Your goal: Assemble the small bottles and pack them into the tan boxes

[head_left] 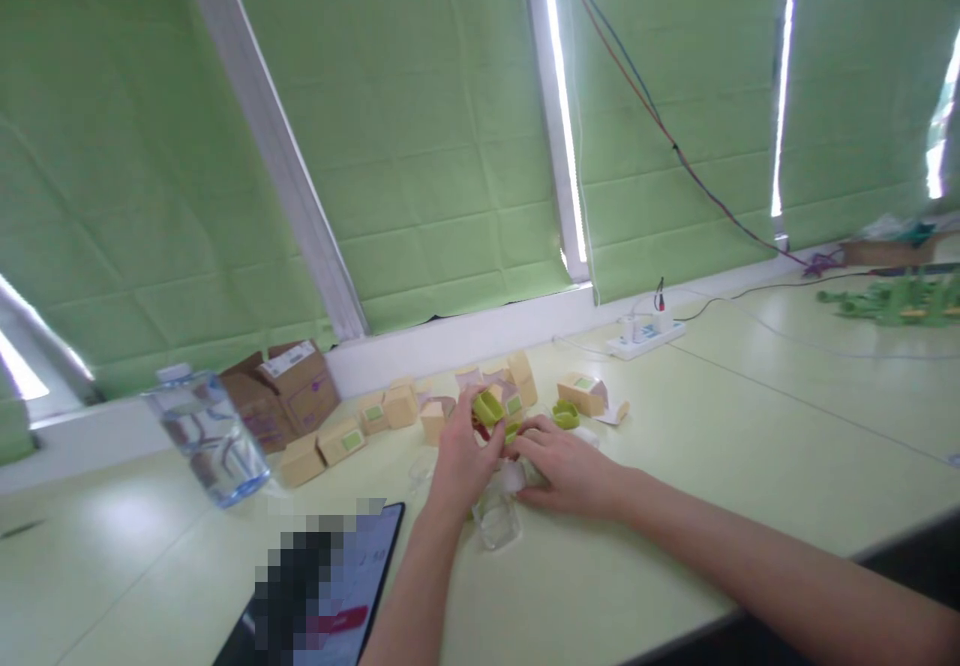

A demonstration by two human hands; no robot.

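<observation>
My left hand (463, 458) is closed around a small yellow-green plastic piece (489, 408), which shows between thumb and fingers. Just to its right, my right hand (571, 466) has its fingers curled down close to the left thumb. What the right fingers grip is hidden. Below the two hands a small clear plastic box (496, 522) rests on the table. Behind the right hand lies another yellow-green piece (565, 414). A small cream carton (582, 393) with its flap out is beside that piece.
More cream cartons (341, 441) spread along the table's back. On the left stand a large water bottle (210, 436) and a brown cardboard box (281, 396). A tablet (379, 556) lies near my left forearm. At the back right are a power strip (646, 338) and green plastic parts (892, 301).
</observation>
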